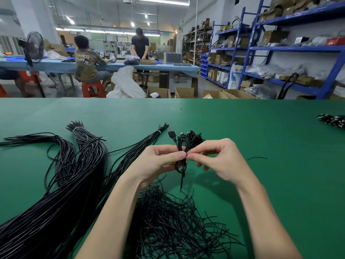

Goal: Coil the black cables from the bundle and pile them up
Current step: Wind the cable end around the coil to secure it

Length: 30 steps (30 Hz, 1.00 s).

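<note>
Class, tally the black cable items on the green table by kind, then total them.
Tied bundles of long black cables: 3
Loose heap of short black ties: 1
Coiled black USB cable held in both hands: 1
Pile of finished black coils: 1
Total: 6

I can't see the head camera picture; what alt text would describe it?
Two bare hands, left hand and right hand, pinch a small coiled black cable above a green table. Long black cable bundles lie left, loose short ties below.
</note>
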{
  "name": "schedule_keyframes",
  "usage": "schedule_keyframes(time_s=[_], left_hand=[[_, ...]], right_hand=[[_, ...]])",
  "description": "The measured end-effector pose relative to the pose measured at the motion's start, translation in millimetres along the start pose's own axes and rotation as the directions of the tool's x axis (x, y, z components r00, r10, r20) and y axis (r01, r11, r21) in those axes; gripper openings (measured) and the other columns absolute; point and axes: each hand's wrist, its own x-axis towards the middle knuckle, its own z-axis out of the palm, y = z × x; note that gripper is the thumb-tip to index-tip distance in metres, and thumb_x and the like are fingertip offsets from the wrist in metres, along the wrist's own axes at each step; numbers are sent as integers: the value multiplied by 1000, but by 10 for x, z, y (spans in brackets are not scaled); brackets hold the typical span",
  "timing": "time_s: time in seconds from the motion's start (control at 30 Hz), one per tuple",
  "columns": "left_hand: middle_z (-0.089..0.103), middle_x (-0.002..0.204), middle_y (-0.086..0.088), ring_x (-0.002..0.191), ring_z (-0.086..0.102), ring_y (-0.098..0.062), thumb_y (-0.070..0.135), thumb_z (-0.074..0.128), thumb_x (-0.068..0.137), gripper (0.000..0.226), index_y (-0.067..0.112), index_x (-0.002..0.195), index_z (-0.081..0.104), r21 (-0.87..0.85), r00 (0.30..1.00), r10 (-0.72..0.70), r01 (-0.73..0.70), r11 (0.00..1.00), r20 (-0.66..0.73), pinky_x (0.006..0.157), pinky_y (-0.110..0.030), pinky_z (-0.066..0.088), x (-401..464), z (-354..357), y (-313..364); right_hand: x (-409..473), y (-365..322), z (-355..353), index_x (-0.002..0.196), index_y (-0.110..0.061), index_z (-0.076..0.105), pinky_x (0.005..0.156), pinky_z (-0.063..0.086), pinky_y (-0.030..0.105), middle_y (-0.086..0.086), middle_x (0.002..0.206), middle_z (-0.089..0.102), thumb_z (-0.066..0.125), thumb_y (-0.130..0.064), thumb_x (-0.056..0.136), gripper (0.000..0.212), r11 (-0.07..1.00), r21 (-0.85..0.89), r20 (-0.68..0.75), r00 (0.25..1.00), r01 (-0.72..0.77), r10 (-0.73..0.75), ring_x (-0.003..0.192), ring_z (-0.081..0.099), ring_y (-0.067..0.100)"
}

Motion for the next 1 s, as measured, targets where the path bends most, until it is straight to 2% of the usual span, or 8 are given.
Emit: schedule_keyframes(time_s=[0.13,0.27,0.37,0.5,0.6,0.67,0.87,1.0], left_hand=[[76,103,-14,91,73,-17,19,82,71,33,8,101,79,-102,997,72,-72,992,-5,81,-24,56,29,52,-7],[76,99,-14,85,70,-18,20,86,62,38,11,99,81,-189,985,143,-159,969,-94,81,-24,56,69,56,-9],[77,97,-13,86,72,-17,17,86,62,33,11,94,81,-214,983,129,-156,964,-134,77,-22,56,65,30,-19],[74,106,-17,92,71,-19,10,79,71,34,0,103,75,-261,992,88,-109,959,-90,80,-22,56,78,59,-26],[72,114,-20,96,71,-20,8,78,73,39,-4,110,72,-303,996,63,-77,950,-58,85,-24,57,81,55,-14],[72,115,-20,100,71,-21,6,77,73,32,-2,104,75,-338,998,52,-62,939,-39,87,-25,57,81,44,-22],[75,109,-12,97,71,-16,9,76,76,22,8,98,80,-283,996,87,-85,955,-6,84,-22,56,78,67,-27],[75,109,-13,101,70,-18,11,79,74,25,7,99,80,-200,991,136,-134,971,-4,86,-22,54,64,83,-25]], right_hand=[[9,-8,70,74,-22,81,50,49,26,1,69,74,84,-23,82,8,998,56,-79,997,21,-17,58,64,16],[48,-12,244,66,-18,75,49,48,31,5,62,69,79,-24,88,23,994,109,-163,987,10,8,51,57,22],[54,-69,227,79,-23,77,49,52,31,-2,79,75,84,-40,77,19,996,83,-180,984,11,4,65,66,31],[45,-73,209,85,-26,81,49,52,23,-5,83,77,87,-34,78,12,996,89,-174,985,9,6,73,70,25],[46,-90,223,84,-23,82,50,54,26,-2,80,77,85,-30,80,9,994,110,-175,985,13,7,72,70,24],[47,-93,218,86,-20,82,52,55,29,0,80,77,83,-26,82,7,992,124,-162,987,12,8,72,71,24],[80,-63,217,86,-9,81,50,53,24,7,76,76,79,-18,87,9,965,253,-139,985,-69,107,62,63,11],[95,-12,189,86,-8,81,47,46,19,0,70,71,80,-20,85,12,921,353,-98,972,-167,214,58,55,7]])
